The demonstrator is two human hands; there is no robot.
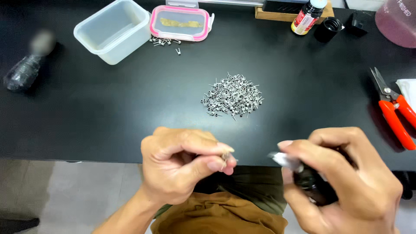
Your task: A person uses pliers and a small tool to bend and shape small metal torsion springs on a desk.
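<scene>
My left hand (184, 167) hovers at the near edge of the black table (130, 112), pinching a small metal coil (226, 157) between thumb and fingertips. To its right, my right hand (342, 177) grips a dark tool with a silvery tip (288, 161) that points left toward the coil; the tool is blurred. A heap of many small wire coils (233, 95) lies on the table just beyond both hands.
At the back left stand an open clear plastic box (113, 29) and its pink-rimmed lid (180, 22), with a few loose coils (167, 42) beside them. Red-handled cutters (395, 110) lie at the right edge. A small bottle (307, 16) and black cap (328, 29) sit behind.
</scene>
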